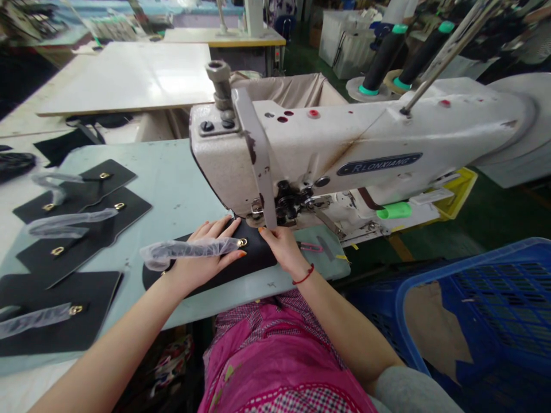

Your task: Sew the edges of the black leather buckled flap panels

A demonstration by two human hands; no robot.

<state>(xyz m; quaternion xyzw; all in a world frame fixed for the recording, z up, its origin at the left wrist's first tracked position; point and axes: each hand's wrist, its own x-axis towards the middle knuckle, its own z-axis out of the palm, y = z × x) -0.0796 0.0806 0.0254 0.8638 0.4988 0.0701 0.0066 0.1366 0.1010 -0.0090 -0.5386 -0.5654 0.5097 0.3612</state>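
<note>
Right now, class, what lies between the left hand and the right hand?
In the head view, black panel lies there, with a gold ring nearer the left hand than the right hand.

Left hand rests on a black panel.

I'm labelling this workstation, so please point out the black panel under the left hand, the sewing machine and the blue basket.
Black panel [253, 256]: head view, bare surface.
Sewing machine [379, 137]: head view, white body above the nameplate [379, 164].
Blue basket [401, 312]: head view, rim.
</note>
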